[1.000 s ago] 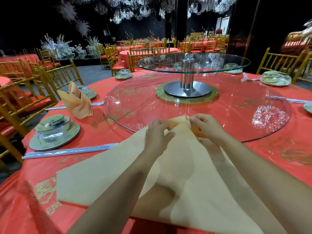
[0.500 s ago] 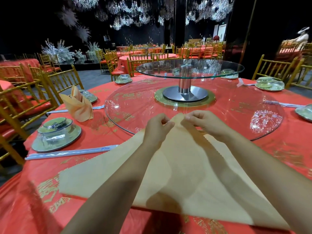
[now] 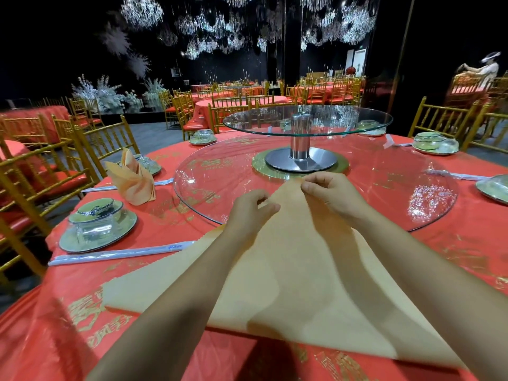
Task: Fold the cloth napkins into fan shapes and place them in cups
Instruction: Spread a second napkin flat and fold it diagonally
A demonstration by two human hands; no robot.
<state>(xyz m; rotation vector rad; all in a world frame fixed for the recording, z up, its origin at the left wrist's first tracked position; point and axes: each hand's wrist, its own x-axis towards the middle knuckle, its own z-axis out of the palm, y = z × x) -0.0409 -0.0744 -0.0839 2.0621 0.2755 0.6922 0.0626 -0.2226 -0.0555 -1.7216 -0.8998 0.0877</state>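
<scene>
A large pale yellow cloth napkin point(image 3: 288, 273) lies folded into a triangle on the red tablecloth point(image 3: 68, 320), its tip pointing away from me onto the glass turntable. My left hand point(image 3: 251, 211) pinches the napkin's left edge just below the tip. My right hand point(image 3: 334, 195) pinches the tip itself. Both forearms cross over the cloth. A folded orange napkin point(image 3: 133, 178) stands upright at the left.
A big glass turntable point(image 3: 398, 182) with a raised glass tier point(image 3: 308, 119) fills the table's middle. Place settings with bowls on plates point(image 3: 97, 228) and wrapped chopsticks point(image 3: 121, 253) ring the table. Gold chairs point(image 3: 41, 171) stand at the left and right.
Both hands have slid a little forward and up the napkin, bringing its layers together at the tip; the camera tilted so the table sits lower in view.
</scene>
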